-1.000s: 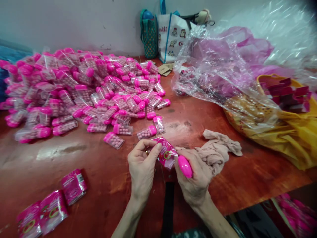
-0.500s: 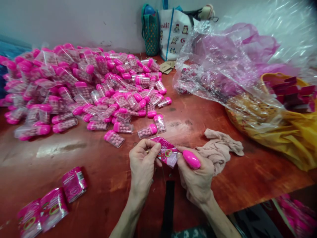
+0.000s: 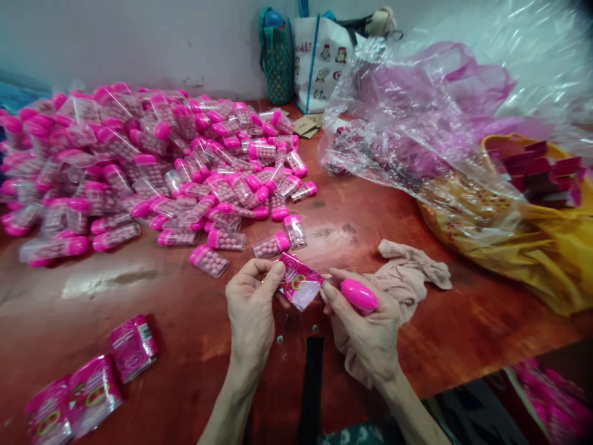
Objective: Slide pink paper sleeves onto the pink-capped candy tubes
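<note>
Between thumb and fingers, my left hand pinches a printed pink plastic sleeve by its left end. My right hand is wrapped round a container whose glossy pink cap shows above the fingers; its body is hidden in the palm. The thumb and fingertip of that hand are at the sleeve's right edge. Beyond my hands lie clear containers of pink balls with pink caps, one close to the sleeve. Several flat printed sleeves rest at the lower left.
A large heap of capped containers covers the back left. A crumpled beige cloth lies by my right hand. At right stands a yellow basket under clear plastic film. Two bags stand against the wall.
My left hand has moved slightly left with the sleeve, which now shows more of its printed face. My right fingertips have shifted to its right edge. The view has shifted slightly.
</note>
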Available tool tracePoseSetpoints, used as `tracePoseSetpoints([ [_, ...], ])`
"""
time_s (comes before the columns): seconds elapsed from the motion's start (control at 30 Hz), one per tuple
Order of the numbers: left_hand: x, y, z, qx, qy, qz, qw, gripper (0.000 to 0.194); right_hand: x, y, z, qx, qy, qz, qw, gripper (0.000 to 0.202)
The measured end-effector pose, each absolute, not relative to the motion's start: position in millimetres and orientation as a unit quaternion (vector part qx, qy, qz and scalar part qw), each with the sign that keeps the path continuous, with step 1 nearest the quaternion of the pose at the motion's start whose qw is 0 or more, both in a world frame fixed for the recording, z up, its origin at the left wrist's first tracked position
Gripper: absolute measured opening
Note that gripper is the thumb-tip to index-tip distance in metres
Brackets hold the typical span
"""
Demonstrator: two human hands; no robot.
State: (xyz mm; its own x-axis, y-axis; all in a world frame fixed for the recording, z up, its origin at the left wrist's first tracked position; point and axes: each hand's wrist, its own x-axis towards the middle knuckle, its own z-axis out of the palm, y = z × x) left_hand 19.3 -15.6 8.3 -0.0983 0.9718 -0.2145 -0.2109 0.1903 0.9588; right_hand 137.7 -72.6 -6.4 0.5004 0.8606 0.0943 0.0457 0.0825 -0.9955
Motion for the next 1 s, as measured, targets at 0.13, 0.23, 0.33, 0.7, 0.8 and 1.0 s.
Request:
tracePoseSetpoints([
  [0.13, 24.3, -17.4, 11.4, 0.35, 0.517, 0.506, 0.594, 0.015, 138.1, -72.1, -6.8, -0.581, -0.367, 0.372, 0.624, 0.013],
  [0.23, 25.8, -17.8, 11.4, 0.339, 0.517, 0.493, 0.612, 0.015, 139.3, -71.8, -7.6, -0.565, -0.343, 0.402, 0.633, 0.008],
  [0.33, 24.9, -18.7, 9.4, 0.363, 0.51, 0.483, 0.612, 0.015, 137.8, -72.1, -8.5, -0.544, -0.311, 0.446, 0.639, 0.009],
  [0.7, 16.0, -13.2, 19.4, 0.564, 0.466, 0.446, 0.516, 0.007, 141.5, -74.0, -8.6, -0.515, -0.243, 0.531, 0.628, 0.007],
  [0.8, 13.2, -12.9, 20.4, 0.569, 0.451, 0.431, 0.535, 0.018, 142.0, -73.0, -8.7, -0.499, -0.235, 0.532, 0.643, 0.007],
  [1.0, 14.5, -15.0, 17.9, 0.506, 0.418, 0.443, 0.611, 0.02, 140.0, -74.0, -12.2, -0.547, -0.293, 0.435, 0.652, 0.012],
])
